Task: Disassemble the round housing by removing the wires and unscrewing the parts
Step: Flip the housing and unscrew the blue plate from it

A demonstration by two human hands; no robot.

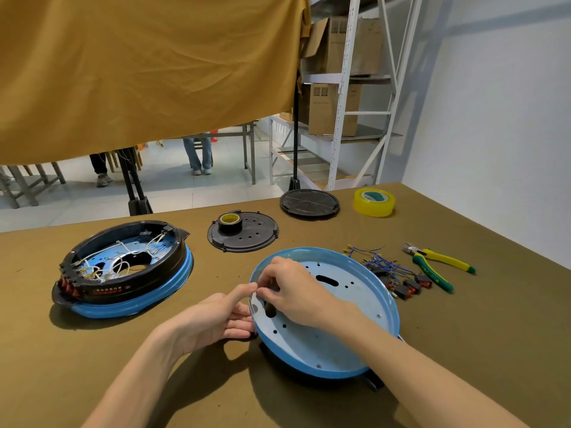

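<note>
A: Item one?
B: Blue round housing (324, 341), front centre of olive table (463, 350), tilted, hollow side up, pale perforated floor showing.
A: Hands?
B: Left hand (216, 316) at the near-left rim, thumb over the edge, straight fingers under it. Right hand (293, 288) inside the housing, fingertips curled and pinched at the left rim; pinched object too small to tell.
A: Other stock?
B: Second housing (123, 270), left, black ring on blue base, white wires and red switches within. Black perforated plate (247, 236) with black tape roll (230, 223) on it. Black disc (309, 203), yellow tape roll (374, 202). Blue wires with switches (392, 273), right, just beside yellow-green pliers (438, 264).
</note>
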